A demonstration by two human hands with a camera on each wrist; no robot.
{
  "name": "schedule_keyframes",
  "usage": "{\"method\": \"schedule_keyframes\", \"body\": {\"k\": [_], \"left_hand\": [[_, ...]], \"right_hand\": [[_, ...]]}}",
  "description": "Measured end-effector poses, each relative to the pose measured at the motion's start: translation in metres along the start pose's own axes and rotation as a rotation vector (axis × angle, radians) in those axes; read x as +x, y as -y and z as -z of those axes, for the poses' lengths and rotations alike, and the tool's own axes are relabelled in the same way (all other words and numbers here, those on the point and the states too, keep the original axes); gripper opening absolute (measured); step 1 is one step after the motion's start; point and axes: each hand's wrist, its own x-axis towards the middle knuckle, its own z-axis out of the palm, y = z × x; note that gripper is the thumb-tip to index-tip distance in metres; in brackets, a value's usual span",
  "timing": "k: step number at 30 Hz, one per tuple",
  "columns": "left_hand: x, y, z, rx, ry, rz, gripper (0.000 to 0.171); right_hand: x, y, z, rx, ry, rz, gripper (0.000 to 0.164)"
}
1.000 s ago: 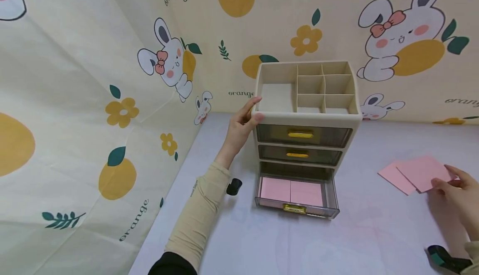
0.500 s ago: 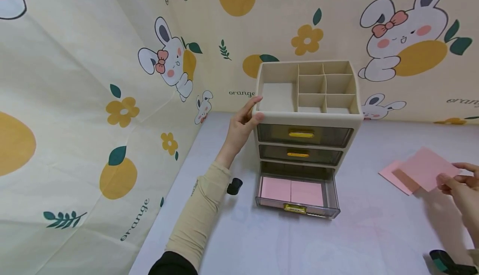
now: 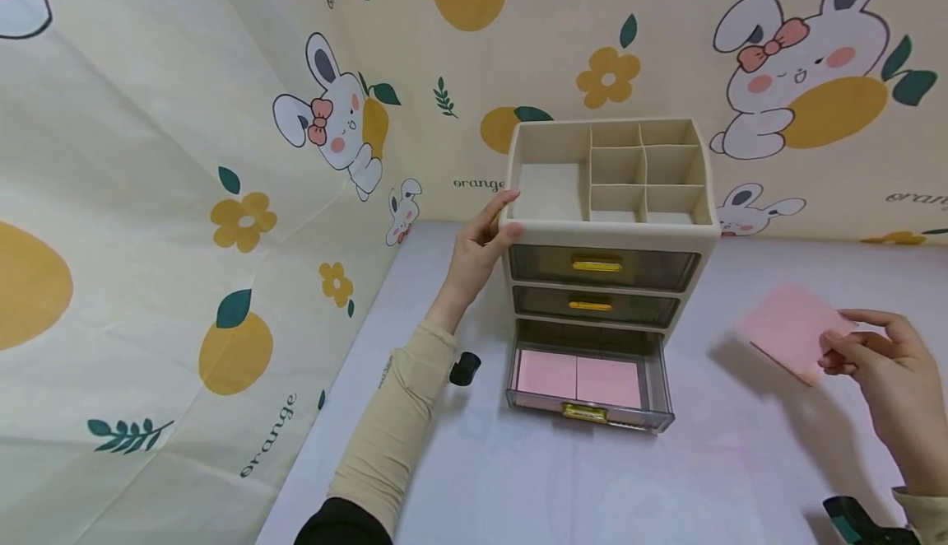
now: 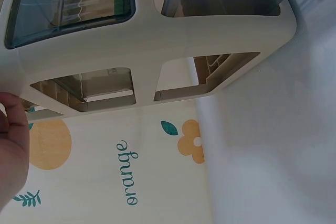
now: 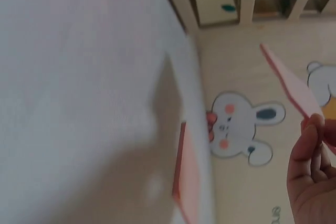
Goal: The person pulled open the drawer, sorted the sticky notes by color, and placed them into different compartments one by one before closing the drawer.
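A cream desktop organizer has its bottom drawer pulled out, with two pink sticky note pads side by side inside. My left hand holds the front left corner of its top, thumb in front and fingers at the side rim. To the right, my right hand pinches a pink sticky note pad between thumb and fingers, raised over the table. Another pink pad lies on the table below it, largely hidden in the head view.
Two upper drawers with gold handles are closed. The top compartments hold nothing visible. A patterned cloth backdrop rises behind and to the left of the white table. Black wrist devices show near both wrists.
My right hand has lifted the upper pink pad from the other one and moved it left, so it now covers most of the lower pad. The left hand has stayed on the organizer.
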Motion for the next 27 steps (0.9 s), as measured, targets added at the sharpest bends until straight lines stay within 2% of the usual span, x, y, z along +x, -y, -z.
{"method": "schedule_keyframes", "body": {"k": [3, 6, 8, 13, 19, 24, 27], "left_hand": [[0.0, 0.001, -0.001, 0.0, 0.003, 0.0, 0.098], [0.0, 0.001, -0.001, 0.004, 0.0, 0.002, 0.099], [0.0, 0.001, 0.0, 0.005, -0.002, 0.002, 0.099], [0.001, 0.0, 0.0, 0.0, -0.001, -0.006, 0.099], [0.001, 0.0, 0.0, -0.001, -0.004, -0.005, 0.098], [0.002, 0.0, -0.001, -0.011, -0.001, -0.02, 0.098], [0.002, 0.0, -0.001, -0.011, 0.001, -0.022, 0.097]], "right_hand": [[-0.013, 0.022, -0.025, 0.189, 0.107, 0.044, 0.032], [-0.024, 0.041, -0.048, 0.289, 0.22, 0.067, 0.034], [-0.028, 0.048, -0.06, 0.313, 0.291, 0.08, 0.035], [-0.034, 0.053, -0.082, 0.265, 0.4, 0.144, 0.038], [-0.04, 0.05, -0.108, 0.065, 0.404, 0.158, 0.036], [-0.045, 0.044, -0.129, -0.257, 0.372, 0.151, 0.035], [-0.047, 0.04, -0.14, -0.415, 0.386, 0.188, 0.035]]}}
